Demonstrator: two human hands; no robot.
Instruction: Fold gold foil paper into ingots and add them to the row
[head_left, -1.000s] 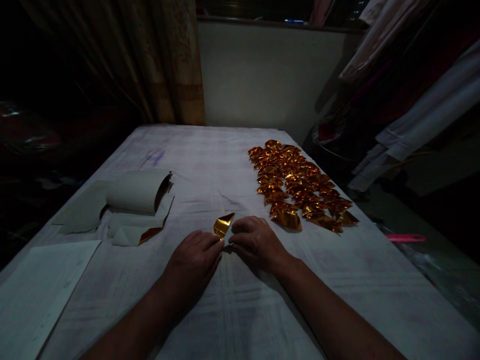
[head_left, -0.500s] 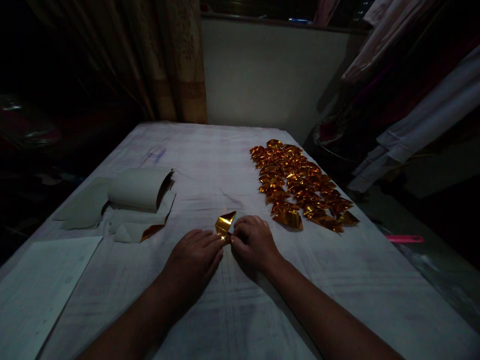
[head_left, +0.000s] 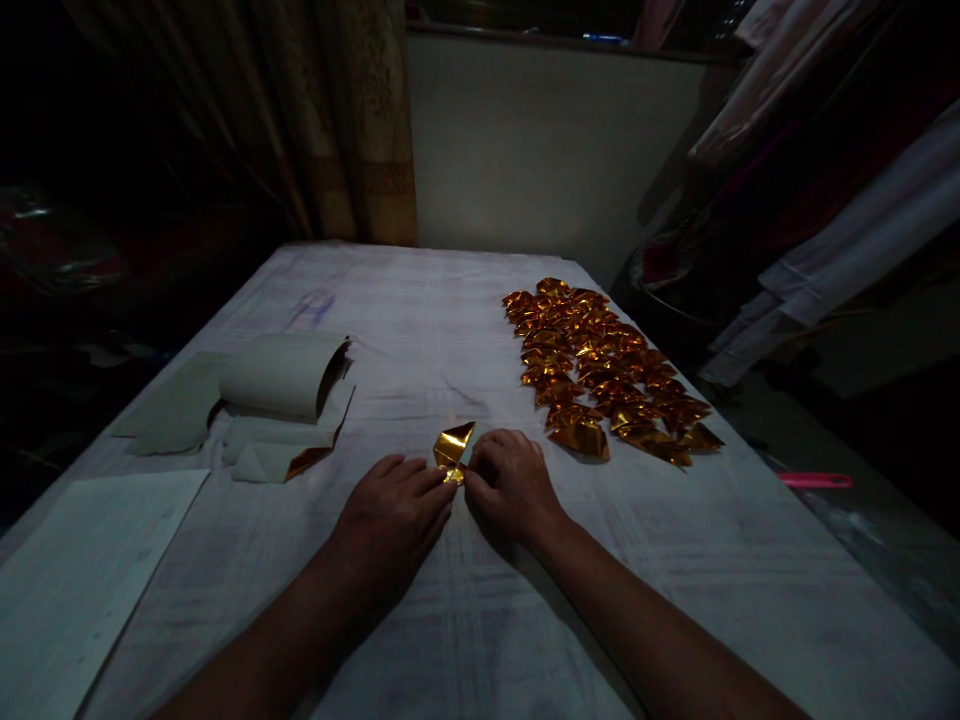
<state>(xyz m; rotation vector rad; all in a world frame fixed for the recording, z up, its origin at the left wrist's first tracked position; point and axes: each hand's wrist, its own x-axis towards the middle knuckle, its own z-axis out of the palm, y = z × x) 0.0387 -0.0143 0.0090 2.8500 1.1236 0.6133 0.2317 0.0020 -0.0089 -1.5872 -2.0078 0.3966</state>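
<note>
A small piece of folded gold foil paper (head_left: 454,443) stands on the table between my hands, its upper flap raised and shiny. My left hand (head_left: 395,505) lies low over the table, its fingertips on the paper's lower left edge. From the other side, my right hand (head_left: 514,480) is curled, thumb and forefinger pinching the lower right corner. The fingertips partly cover the bottom of the fold. To the right of my hands, many folded gold foil pieces (head_left: 577,442) sit in close rows.
Curled pale sheets with gold undersides (head_left: 281,378) lie at the left. A flat white sheet (head_left: 97,560) is nearer me on that side. The table (head_left: 420,300) has a pale checked cloth. A pink handle (head_left: 816,480) shows beyond its right edge; hanging clothes (head_left: 817,260) are at the right.
The lower part of the foil shows brighter and a little more opened between my fingertips. Both hands stay in nearly the same place; the whole view has shifted slightly.
</note>
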